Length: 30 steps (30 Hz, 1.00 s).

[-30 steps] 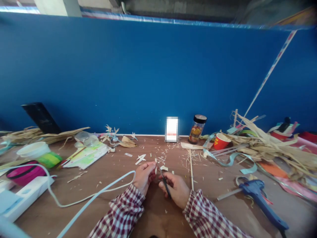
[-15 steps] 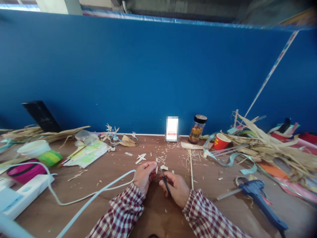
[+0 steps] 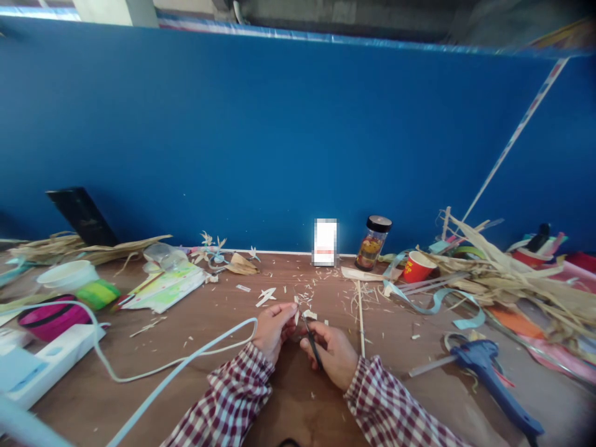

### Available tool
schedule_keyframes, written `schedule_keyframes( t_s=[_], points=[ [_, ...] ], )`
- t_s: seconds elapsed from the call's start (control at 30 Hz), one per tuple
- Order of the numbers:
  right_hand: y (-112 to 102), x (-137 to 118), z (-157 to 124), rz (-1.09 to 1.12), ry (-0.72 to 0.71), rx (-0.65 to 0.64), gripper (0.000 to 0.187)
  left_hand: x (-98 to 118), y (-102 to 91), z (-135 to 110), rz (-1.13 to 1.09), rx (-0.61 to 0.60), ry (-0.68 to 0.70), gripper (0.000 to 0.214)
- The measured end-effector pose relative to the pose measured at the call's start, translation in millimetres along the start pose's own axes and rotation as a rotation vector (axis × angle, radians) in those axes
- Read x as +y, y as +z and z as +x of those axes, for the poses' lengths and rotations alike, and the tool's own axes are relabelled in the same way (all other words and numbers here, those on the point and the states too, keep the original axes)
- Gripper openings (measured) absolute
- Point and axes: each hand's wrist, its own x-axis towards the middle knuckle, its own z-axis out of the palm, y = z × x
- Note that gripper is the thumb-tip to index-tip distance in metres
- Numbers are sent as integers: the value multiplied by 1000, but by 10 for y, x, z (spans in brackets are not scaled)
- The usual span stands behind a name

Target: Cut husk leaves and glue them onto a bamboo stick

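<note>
Pale husk point(image 3: 296, 312) is pinched in the left hand point(image 3: 274, 327); the right hand point(image 3: 331, 355) grips scissors point(image 3: 311, 338), blades by the husk, stick point(image 3: 361, 316) just right

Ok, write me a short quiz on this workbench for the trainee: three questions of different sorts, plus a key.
1. While the left hand pinches a pale strip, what does the right hand hold? A) a pencil B) small black scissors C) a knife
2. True or false: the red cup stands to the right of the black-lidded jar.
3. Fill in: the blue tool lying on the table to the right of both hands is a ____.
Key: 1 B; 2 true; 3 glue gun.
</note>
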Motion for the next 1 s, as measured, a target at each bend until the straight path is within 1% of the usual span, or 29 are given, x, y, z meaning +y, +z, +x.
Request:
schedule_keyframes(
  t_s=[0.27, 0.67, 0.8, 1.0],
  points=[
    [6, -3, -5, 12, 23, 9, 30, -5, -3, 7, 21, -3, 4, 22],
    [-4, 45, 0, -13, -9, 11, 22, -10, 3, -3, 4, -11, 22, 22],
    [-3, 61, 4, -15, 21, 20, 23, -4, 3, -12, 1, -13, 25, 22],
    [-5, 72, 30, 53, 71, 50, 28, 15, 15, -18, 2, 19, 29, 23]
  ],
)
